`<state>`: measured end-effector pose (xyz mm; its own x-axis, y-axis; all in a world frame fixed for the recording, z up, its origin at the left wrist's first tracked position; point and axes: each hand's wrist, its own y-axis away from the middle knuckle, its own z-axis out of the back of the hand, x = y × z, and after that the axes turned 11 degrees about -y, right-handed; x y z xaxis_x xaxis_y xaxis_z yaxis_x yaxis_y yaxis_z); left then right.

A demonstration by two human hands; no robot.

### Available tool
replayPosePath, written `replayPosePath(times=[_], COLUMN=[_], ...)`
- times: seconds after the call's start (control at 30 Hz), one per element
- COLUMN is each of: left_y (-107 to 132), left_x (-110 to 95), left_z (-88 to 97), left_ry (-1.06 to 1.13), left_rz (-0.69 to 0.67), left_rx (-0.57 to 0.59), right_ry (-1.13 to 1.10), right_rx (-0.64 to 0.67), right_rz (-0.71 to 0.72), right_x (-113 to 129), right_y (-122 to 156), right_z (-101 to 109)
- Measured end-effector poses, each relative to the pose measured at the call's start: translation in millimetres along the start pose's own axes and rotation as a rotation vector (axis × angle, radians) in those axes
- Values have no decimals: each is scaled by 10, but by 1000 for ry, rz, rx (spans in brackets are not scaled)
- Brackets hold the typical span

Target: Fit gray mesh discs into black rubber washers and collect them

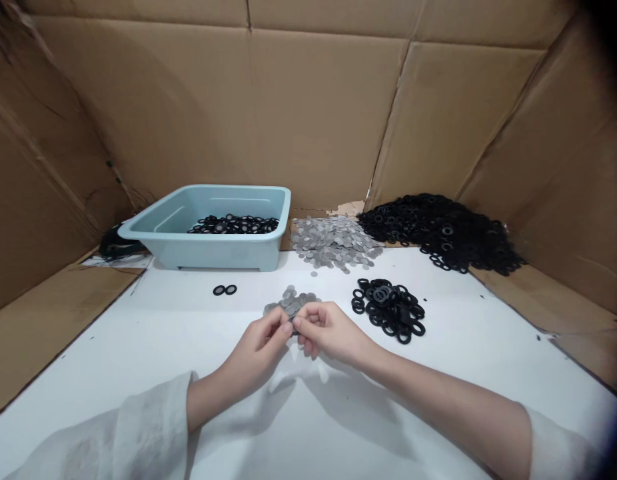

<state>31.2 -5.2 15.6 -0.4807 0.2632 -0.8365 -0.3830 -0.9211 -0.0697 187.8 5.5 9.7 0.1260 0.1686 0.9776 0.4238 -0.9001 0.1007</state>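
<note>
My left hand (266, 339) and my right hand (324, 328) meet at the middle of the white table, fingertips pinched together on a small black rubber ring (294, 328). Most of that ring is hidden by my fingers, and whether a disc sits in it I cannot tell. Just beyond my fingertips lies a small pile of grey mesh discs (292, 300). To the right of my right hand is a small heap of black rubber rings (388, 308). Two black rings with grey discs in them (225, 290) lie side by side, farther left.
A light blue plastic basin (218, 252) at the back left holds many black rings with grey centres (233, 225). Behind the middle spreads a larger pile of grey discs (333, 241). A big mound of black rings (443, 230) stands back right. Cardboard walls (318, 113) enclose the table (153, 347).
</note>
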Motion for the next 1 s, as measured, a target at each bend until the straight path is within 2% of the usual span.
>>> replayPosePath(times=[0.23, 0.5, 0.6, 0.7, 0.83, 1.0], left_y=[-9, -2, 0, 1, 3, -4], left_x=[32, 11, 17, 21, 44, 61], left_z=[20, 13, 9, 7, -1, -6], left_ry=[62, 31, 74, 159, 224, 262], left_rz=[2, 12, 25, 54, 66, 67], left_rx=[-36, 1, -21, -52, -48, -4], right_ry=[46, -56, -71, -77, 40, 75], right_rx=[-20, 14, 30, 45, 49, 10], right_rz=[-5, 14, 36, 114, 276, 312], right_x=[61, -22, 5, 56, 67, 32], right_y=[27, -5, 10, 41, 58, 44], right_z=[-13, 15, 7, -4, -10, -11])
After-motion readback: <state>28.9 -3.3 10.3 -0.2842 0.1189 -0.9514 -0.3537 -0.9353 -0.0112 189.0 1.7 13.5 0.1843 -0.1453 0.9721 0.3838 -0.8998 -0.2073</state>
